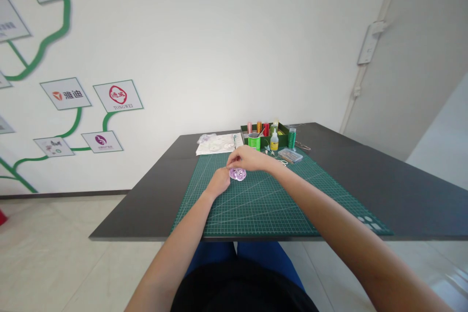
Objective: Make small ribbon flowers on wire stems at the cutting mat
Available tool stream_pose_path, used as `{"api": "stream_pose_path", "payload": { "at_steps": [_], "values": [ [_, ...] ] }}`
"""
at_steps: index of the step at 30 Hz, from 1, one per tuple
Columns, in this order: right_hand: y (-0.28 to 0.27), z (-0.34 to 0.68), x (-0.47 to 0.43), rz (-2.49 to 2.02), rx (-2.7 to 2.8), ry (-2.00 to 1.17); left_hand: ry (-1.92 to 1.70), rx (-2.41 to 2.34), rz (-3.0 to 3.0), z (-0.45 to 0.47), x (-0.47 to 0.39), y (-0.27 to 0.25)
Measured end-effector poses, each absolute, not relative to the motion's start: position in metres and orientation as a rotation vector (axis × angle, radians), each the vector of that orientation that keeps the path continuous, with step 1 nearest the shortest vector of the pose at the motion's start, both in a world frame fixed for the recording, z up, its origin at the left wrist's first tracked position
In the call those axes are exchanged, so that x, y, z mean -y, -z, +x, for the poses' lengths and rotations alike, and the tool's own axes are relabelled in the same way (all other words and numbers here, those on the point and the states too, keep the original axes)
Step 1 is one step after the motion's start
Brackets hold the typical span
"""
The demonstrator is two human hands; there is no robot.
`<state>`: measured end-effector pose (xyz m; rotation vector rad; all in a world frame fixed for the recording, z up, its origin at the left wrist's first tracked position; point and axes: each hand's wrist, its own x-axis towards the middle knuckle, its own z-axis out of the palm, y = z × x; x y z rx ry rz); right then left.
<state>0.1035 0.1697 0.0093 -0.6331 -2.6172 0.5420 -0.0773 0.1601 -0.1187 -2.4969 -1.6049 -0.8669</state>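
A small light-purple flower [238, 174] with layered petals and a pale centre is held just above the green cutting mat [256, 209]. My left hand [219, 181] is closed at the flower's left edge and seems to grip it; its fingertips are partly hidden. Over the top of the flower, my right hand [247, 158] bends down with thumb and fingers pinched together, close to the left fingers. Whatever lies in that pinch is too small to make out.
Behind my hands stand a green tray [285, 139] of thread spools, a bright green tin [254, 142], a glue bottle [274, 141] and a green spool [291, 138]. A clear case [290, 155] lies to the right, white sheets [219, 144] to the left. A wall closes the far side.
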Motion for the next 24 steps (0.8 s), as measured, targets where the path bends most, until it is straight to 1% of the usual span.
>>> {"api": "stream_pose_path", "payload": {
  "at_steps": [6,8,13,17,24],
  "values": [
    [-0.008,0.102,-0.188,-0.589,2.68,-0.789,0.884,1.613,-2.499,-0.076,-0.157,0.117],
    [-0.007,0.104,-0.189,-0.613,2.652,-0.817,0.91,1.599,-2.508,-0.076,-0.157,0.116],
    [0.003,0.119,-0.171,-0.462,2.432,-0.736,1.07,1.583,-2.506,-0.077,-0.156,0.115],
    [0.015,0.132,-0.161,-0.314,2.53,-0.658,1.169,1.56,-2.53,-0.078,-0.158,0.119],
    [0.025,0.131,-0.163,-0.32,2.607,-0.556,1.189,1.581,-2.517,-0.08,-0.164,0.126]
  ]
}}
